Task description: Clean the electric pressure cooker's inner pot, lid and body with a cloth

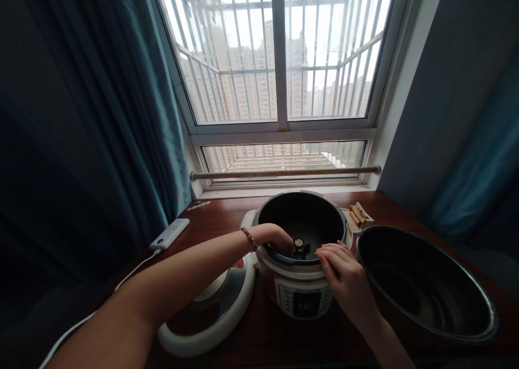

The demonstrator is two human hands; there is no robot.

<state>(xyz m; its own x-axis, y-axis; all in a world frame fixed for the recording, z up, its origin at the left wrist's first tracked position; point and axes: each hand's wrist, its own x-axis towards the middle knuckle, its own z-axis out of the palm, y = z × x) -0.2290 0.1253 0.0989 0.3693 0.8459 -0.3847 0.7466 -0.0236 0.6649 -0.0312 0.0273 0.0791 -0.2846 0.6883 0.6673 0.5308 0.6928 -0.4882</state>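
Note:
An electric pressure cooker (302,267) stands uncovered at the window side of the wooden table, its dark inside facing up. Over its left rim, my left hand (280,240) reaches down into the cooker, fingers curled. Beside those fingers is a small round part (299,243) with a gold-and-black face; the fingertips are hidden, so what they hold cannot be made out. My right hand (341,265) grips the cooker's front right rim, fingers together over the edge. The removed lid (239,309) lies left of the cooker, partly behind my left forearm.
At the right rests a large black inner pot (421,282), tilted with its mouth towards me. A white power bank (170,234) with a white cable (135,270) lies at the left near the curtain (138,115). A rail (284,173) runs across the barred window (279,61).

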